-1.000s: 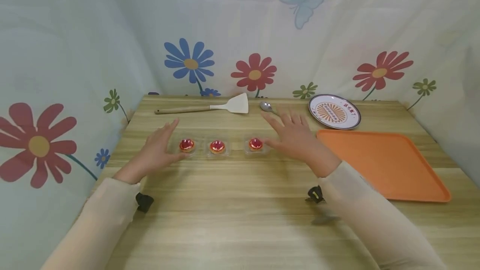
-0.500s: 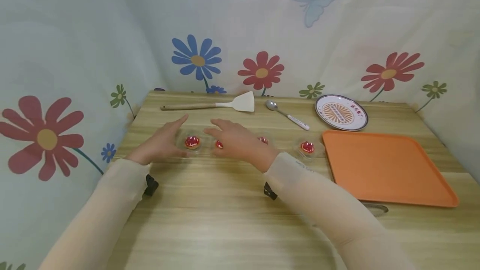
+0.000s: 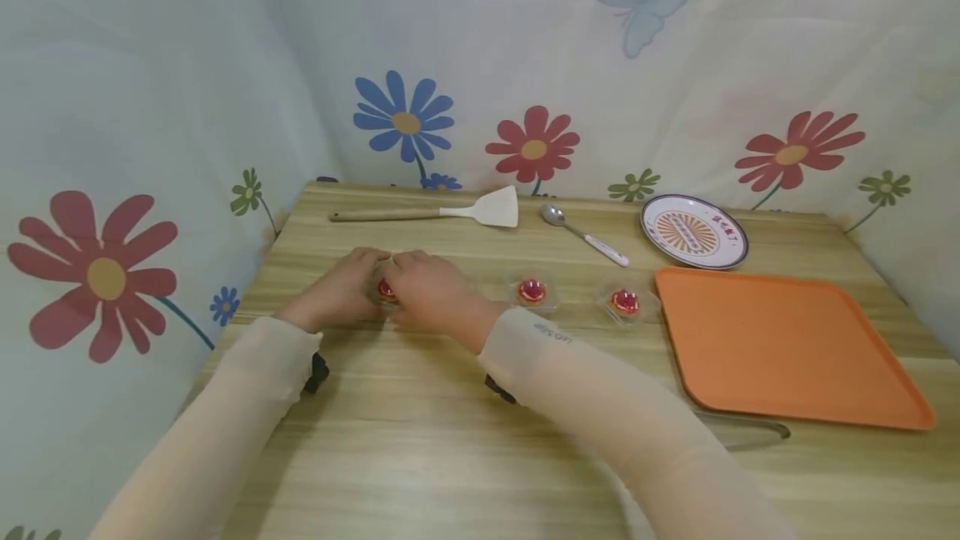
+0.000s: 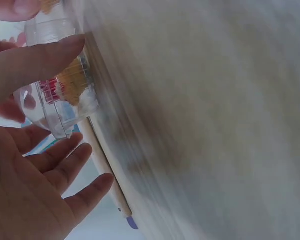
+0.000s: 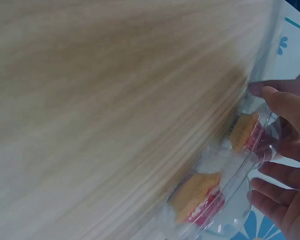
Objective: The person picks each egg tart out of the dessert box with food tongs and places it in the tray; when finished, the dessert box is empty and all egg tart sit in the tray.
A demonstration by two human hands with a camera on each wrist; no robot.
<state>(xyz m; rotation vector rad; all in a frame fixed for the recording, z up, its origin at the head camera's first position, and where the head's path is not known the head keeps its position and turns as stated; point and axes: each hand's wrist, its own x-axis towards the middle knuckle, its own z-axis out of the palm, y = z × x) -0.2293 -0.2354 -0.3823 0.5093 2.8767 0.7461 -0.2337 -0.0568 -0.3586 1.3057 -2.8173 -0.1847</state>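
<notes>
Both hands meet around the leftmost small red-topped tart (image 3: 386,290) in its clear plastic box. In the left wrist view, my left hand (image 3: 337,287) has its thumb (image 4: 45,62) across the near side of this box (image 4: 92,97), with fingers behind and below. My right hand (image 3: 438,300) grips the same box from the other side, thumb towards the near face and fingers behind, as the right wrist view shows. A second boxed tart (image 5: 202,195) stands beside it; the right hand hides it in the head view.
Two more boxed tarts (image 3: 532,292) continue the row rightward. An orange tray (image 3: 795,348) lies at the right, metal tongs (image 3: 750,427) partly under the sleeve at its front edge. Along the back are a spatula (image 3: 491,208), a spoon (image 3: 585,237) and a plate (image 3: 693,232).
My right hand has swept left across the row to the leftmost tart. The left hand has closed in on that box. The two boxed tarts on the right have come into view.
</notes>
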